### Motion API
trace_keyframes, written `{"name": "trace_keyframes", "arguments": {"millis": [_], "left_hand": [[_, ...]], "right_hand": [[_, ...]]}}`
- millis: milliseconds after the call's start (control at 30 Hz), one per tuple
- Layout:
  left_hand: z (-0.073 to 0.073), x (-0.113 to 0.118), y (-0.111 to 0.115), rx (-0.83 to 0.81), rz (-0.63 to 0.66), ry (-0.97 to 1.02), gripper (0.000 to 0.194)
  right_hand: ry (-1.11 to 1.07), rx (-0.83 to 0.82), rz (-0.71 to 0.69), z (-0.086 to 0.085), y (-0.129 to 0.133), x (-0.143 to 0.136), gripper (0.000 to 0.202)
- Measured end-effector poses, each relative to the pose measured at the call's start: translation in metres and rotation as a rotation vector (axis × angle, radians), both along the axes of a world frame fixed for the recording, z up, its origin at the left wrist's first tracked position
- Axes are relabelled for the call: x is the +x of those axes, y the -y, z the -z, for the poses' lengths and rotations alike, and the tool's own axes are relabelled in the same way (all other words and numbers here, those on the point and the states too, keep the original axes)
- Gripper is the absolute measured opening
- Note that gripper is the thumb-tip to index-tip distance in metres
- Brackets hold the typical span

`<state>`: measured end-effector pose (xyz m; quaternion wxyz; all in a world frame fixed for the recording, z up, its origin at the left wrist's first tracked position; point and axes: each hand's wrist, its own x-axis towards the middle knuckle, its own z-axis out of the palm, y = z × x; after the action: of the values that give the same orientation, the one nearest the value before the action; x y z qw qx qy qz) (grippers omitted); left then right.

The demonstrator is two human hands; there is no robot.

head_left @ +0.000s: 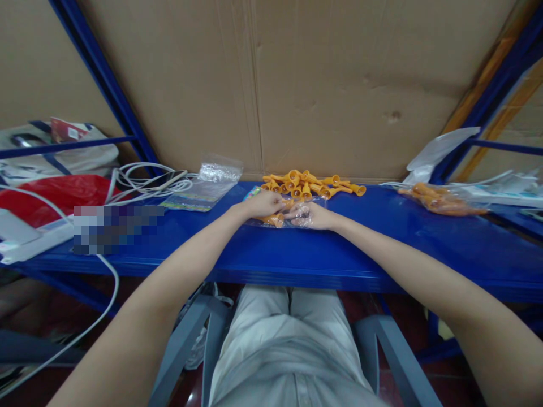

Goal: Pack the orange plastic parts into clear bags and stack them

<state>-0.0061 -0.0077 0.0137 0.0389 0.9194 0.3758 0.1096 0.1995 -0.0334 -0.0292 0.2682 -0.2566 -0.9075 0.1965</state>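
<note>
A clear plastic bag (293,225) with a colourful printed end lies on the blue table in front of me. One orange funnel-shaped plastic piece (275,219) shows in it, and more orange is visible between my hands. Over the bag's left part, my left hand (265,203) has its fingers curled onto the plastic. From the right, my right hand (311,216) grips the bag, with shiny film over or against its fingers; whether the fingertips are inside cannot be made out. Just behind both hands is a heap of several similar orange pieces (306,191).
Flat clear bags (203,189) and coiled white cables (148,180) lie left, near a red bag (55,195). A filled bag of orange pieces (441,200) is at the right. Cardboard (331,85) stands behind the blue table (339,254).
</note>
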Motion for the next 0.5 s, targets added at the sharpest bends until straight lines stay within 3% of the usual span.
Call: {"name": "trace_keyframes", "arguments": {"millis": [333,500], "left_hand": [[0.002,-0.002,-0.004,-0.002,-0.002,0.018,0.030],[0.004,-0.002,-0.007,-0.056,-0.037,0.035,0.027]], "right_hand": [[-0.021,-0.021,0.064,-0.005,0.004,-0.005,0.021],[-0.006,-0.071,0.190,-0.014,0.007,-0.003,0.023]]}}
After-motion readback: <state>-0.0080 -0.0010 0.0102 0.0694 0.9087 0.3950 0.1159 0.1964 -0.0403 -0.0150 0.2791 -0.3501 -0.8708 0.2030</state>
